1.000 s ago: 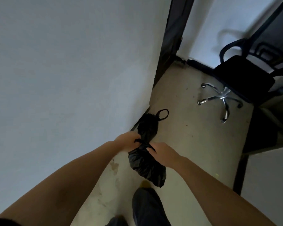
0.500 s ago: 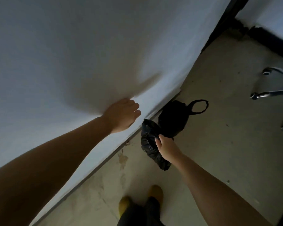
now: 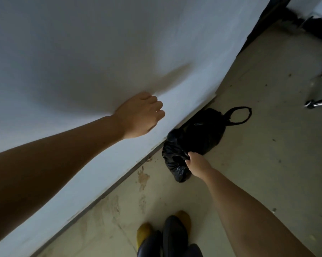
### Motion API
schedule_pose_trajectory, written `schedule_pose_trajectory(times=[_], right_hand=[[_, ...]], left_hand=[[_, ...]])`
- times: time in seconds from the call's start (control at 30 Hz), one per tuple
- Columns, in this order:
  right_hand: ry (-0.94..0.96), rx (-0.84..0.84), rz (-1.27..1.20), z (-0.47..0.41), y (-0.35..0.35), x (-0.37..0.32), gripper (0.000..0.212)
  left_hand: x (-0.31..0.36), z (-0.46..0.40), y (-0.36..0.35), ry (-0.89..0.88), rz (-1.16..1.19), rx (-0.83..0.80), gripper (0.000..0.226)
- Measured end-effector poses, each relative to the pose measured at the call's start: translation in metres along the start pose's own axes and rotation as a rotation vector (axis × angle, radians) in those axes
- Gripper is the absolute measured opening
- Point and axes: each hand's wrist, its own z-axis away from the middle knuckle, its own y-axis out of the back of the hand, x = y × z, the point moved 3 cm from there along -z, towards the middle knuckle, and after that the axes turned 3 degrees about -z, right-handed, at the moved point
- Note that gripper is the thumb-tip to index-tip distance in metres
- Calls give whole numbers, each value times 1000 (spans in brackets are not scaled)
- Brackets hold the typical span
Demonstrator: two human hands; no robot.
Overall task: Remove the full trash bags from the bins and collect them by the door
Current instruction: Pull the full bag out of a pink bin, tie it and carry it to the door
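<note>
A person's right hand (image 3: 197, 165) gripped the gathered top of a black trash bag (image 3: 176, 162) that hung low against the foot of a white wall (image 3: 82, 43), touching a second black bag (image 3: 203, 134) that lay on the stained floor (image 3: 267, 145), its loop handle lying flat. The left hand (image 3: 139, 115) was raised before the wall, fingers loosely curled and holding nothing, above yellow shoes (image 3: 144, 231)
</note>
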Motion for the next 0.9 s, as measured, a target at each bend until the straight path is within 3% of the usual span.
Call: schedule_pose_trajectory(times=[0.13,0.33,0.47,0.7,0.9], right_hand=[[64,2,37,47,58,-21,37],[116,15,181,142,165,-68,43],[147,46,275,207,216,-104,44],[211,102,386,287,248,-167,40],[292,50,573,311,239,-208,44]], left_hand=[[1,-5,16,106,96,-230,28],[0,-10,94,143,261,-295,36],[0,8,154,276,456,-334,39],[1,83,206,457,643,-372,41],[-4,162,218,723,738,-344,40]])
